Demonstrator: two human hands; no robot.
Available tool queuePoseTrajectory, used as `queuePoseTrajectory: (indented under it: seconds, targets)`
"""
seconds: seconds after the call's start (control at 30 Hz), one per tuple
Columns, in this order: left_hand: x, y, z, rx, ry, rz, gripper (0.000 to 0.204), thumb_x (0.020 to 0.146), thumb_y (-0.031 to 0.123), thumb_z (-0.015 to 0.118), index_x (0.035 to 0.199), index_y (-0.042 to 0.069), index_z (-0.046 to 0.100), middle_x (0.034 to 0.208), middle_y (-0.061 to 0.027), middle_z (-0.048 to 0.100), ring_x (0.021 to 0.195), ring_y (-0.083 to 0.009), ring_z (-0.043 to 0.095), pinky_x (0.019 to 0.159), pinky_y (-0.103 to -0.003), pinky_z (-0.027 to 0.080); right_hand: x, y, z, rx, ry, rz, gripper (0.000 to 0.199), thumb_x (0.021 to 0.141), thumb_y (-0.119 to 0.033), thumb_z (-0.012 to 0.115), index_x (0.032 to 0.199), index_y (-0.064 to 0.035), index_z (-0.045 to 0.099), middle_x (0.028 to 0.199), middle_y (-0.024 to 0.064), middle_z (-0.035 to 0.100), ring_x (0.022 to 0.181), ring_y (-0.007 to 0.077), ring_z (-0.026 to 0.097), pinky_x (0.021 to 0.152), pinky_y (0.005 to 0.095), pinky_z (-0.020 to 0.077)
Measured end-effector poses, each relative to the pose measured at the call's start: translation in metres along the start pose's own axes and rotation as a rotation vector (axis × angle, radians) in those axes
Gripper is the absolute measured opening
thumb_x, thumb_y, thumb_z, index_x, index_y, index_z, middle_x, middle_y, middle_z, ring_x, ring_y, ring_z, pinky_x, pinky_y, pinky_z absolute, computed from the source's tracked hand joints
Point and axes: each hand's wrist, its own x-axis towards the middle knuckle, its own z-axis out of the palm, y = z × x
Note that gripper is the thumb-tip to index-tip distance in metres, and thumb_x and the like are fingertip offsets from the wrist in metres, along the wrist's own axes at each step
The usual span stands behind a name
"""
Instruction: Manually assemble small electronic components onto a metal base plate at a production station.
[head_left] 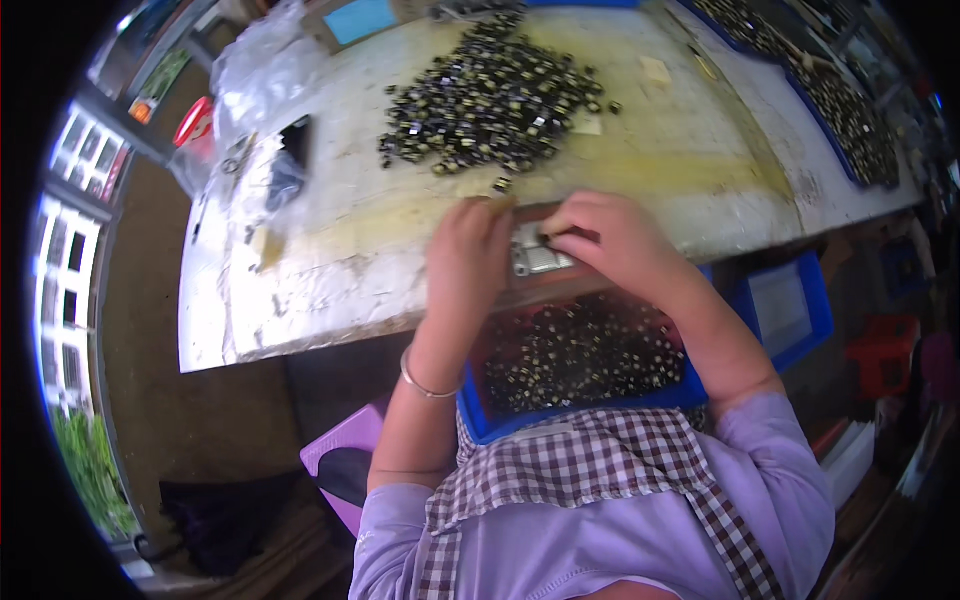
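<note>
At the near edge of the worktable a small silvery metal fixture (541, 259) lies between my hands. My right hand (615, 235) is closed in a pinch over the top of this fixture; whatever is between its fingertips is too small to make out. On the fixture's left side, my left hand (468, 255) has its fingers bent and pressed together, and its fingertips hide what they hold, if anything. One loose small dark metal part (502, 185) lies just beyond the left fingertips. Farther back spreads a heap of similar small dark and brassy parts (490, 100).
Below the table edge, against my checked apron (570, 455), a blue bin (480, 428) holds many more parts. Another blue tray (845, 165) of parts lies at the far right. Plastic bags (265, 70) and a dark flat object (296, 140) lie at the left.
</note>
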Motion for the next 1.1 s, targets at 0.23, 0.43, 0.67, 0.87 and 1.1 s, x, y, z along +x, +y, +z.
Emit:
queuePoseTrajectory:
  seconds: [0.23, 0.43, 0.67, 0.87, 1.1]
  targets:
    - [-0.013, -0.011, 0.011, 0.018, 0.053, 0.053, 0.017, 0.085, 0.008, 0.064, 0.102, 0.005, 0.067, 0.097, -0.0137, 0.064, 0.082, -0.0357, 0.063, 0.072, -0.040, 0.053, -0.009, -0.022, 0.005, -0.058, 0.094, 0.077, 0.015, 0.077, 0.000, 0.070, 0.091, -0.0022, 0.067, 0.089, 0.0111, 0.063, 0.082, 0.0281, 0.063, 0.073, 0.0337, 0.0500]
    - [-0.012, -0.012, 0.012, -0.080, 0.065, 0.057, 0.026, 0.085, 0.003, 0.059, 0.110, 0.001, 0.065, 0.103, -0.0149, 0.061, 0.092, -0.0345, 0.061, 0.080, -0.041, 0.051, -0.010, -0.025, 0.006, -0.033, 0.097, 0.072, 0.015, 0.078, 0.002, 0.069, 0.092, 0.0005, 0.066, 0.089, 0.0117, 0.063, 0.081, 0.0265, 0.062, 0.073, 0.0327, 0.0495]
    - [-0.014, -0.015, 0.015, -0.022, 0.045, 0.022, 0.028, 0.086, 0.008, 0.059, 0.113, 0.003, 0.063, 0.103, -0.0140, 0.060, 0.098, -0.0337, 0.058, 0.086, -0.041, 0.049, -0.007, -0.023, 0.007, -0.026, 0.086, 0.075, 0.015, 0.078, 0.003, 0.069, 0.093, 0.0007, 0.066, 0.089, 0.0108, 0.062, 0.080, 0.0244, 0.062, 0.072, 0.0313, 0.0492]
    - [-0.018, -0.010, 0.016, -0.006, 0.051, 0.047, 0.027, 0.085, 0.008, 0.059, 0.112, 0.003, 0.064, 0.099, -0.0129, 0.059, 0.094, -0.0328, 0.057, 0.084, -0.040, 0.048, -0.017, -0.020, 0.012, -0.012, 0.128, 0.106, 0.017, 0.077, 0.004, 0.069, 0.093, 0.0003, 0.066, 0.087, 0.0095, 0.062, 0.075, 0.0200, 0.061, 0.068, 0.0288, 0.0488]
    - [-0.010, -0.010, 0.010, 0.024, 0.058, 0.043, 0.016, 0.081, 0.005, 0.061, 0.097, 0.003, 0.066, 0.091, -0.0165, 0.060, 0.089, -0.0374, 0.056, 0.079, -0.045, 0.047, -0.010, -0.016, 0.022, -0.120, 0.228, 0.091, 0.019, 0.073, -0.008, 0.079, 0.085, -0.0055, 0.065, 0.080, 0.0076, 0.065, 0.069, 0.0226, 0.063, 0.063, 0.0339, 0.0497]
